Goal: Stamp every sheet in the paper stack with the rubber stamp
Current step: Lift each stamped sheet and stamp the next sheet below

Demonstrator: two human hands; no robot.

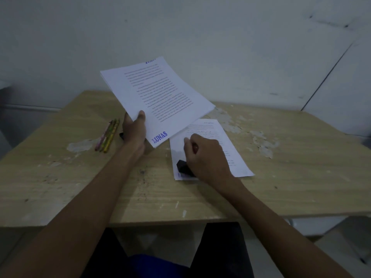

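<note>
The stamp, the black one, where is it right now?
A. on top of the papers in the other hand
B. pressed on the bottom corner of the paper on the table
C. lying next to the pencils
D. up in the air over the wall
B: the right hand holds the black stamp down on the near corner of the sheet lying on the table.

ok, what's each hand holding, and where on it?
Left hand grips the paper stack at its near edge, lifted. Right hand grips the stamp from above, on the sheet.
</note>
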